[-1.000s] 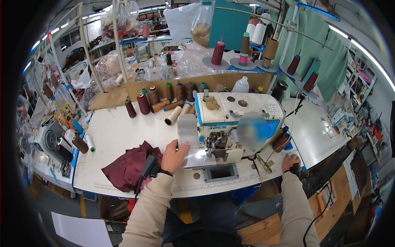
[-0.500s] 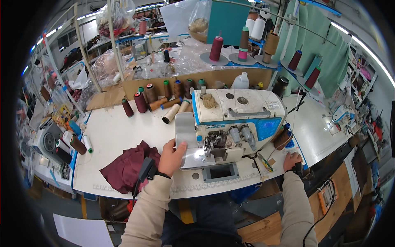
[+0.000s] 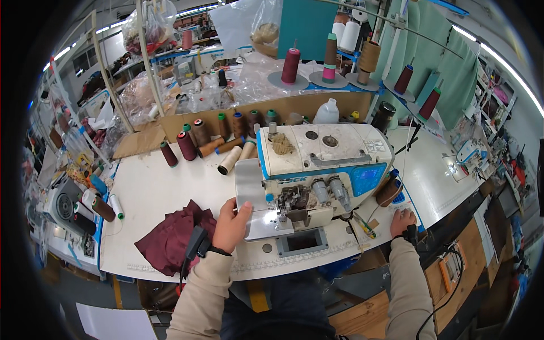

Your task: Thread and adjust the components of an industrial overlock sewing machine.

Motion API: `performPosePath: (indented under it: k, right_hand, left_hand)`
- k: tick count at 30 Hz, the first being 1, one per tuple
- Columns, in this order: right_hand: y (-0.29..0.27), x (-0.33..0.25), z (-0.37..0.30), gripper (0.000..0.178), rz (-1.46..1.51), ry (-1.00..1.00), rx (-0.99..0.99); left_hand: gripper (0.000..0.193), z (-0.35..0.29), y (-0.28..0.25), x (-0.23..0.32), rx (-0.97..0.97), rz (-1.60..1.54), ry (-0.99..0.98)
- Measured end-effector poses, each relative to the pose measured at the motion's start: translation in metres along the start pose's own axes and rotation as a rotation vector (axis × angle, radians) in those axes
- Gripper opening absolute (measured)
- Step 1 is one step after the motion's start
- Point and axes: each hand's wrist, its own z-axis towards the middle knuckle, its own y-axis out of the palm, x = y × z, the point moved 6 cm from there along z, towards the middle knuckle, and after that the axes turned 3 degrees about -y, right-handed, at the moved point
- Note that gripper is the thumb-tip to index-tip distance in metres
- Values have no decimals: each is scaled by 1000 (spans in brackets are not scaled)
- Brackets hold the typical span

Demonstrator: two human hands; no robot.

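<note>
A white and blue overlock sewing machine (image 3: 331,156) stands on the white worktable. My left hand (image 3: 231,226) is at its left end, closed on the edge of the shiny metal side cover (image 3: 249,184), thumb on the front and the other fingers partly hidden. Beside that wrist lies a crumpled maroon cloth (image 3: 173,241), overlapped by a black strapped-on device. On the table to the machine's right rests my right hand (image 3: 402,222), palm down with its fingers apart and nothing visible in them. Close to it lie tweezers with a yellow-green handle (image 3: 364,225).
Thread cones, including a maroon one (image 3: 186,146), stand and lie behind the machine's left side. More cones sit on a thread stand (image 3: 288,81) above. A white plastic bottle (image 3: 327,112) is behind the machine. Another machine (image 3: 68,207) stands at the left, and a cable hangs at the right.
The whole view has shifted slightly, with the machine and cloth a little further left in it. Both hands keep about the same places against the machine and table.
</note>
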Motion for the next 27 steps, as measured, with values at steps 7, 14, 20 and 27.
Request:
performPosePath:
  k: [7,14,20,27]
  right_hand:
    - [2,1,0,49,-6,0,9]
    - [1,3,0,49,-6,1,25]
    - [4,3,0,48,-3,-9,31]
    - [-2,-2,-1,49,-20,8,11]
  left_hand:
    - [44,0,1,-1,-18,2,-48]
    - [43,-1,1,0,-11,-31,-42]
    - [42,-3,-1,3,-20,-6,-59]
    - [41,-3,1,2,-11,-22,-42]
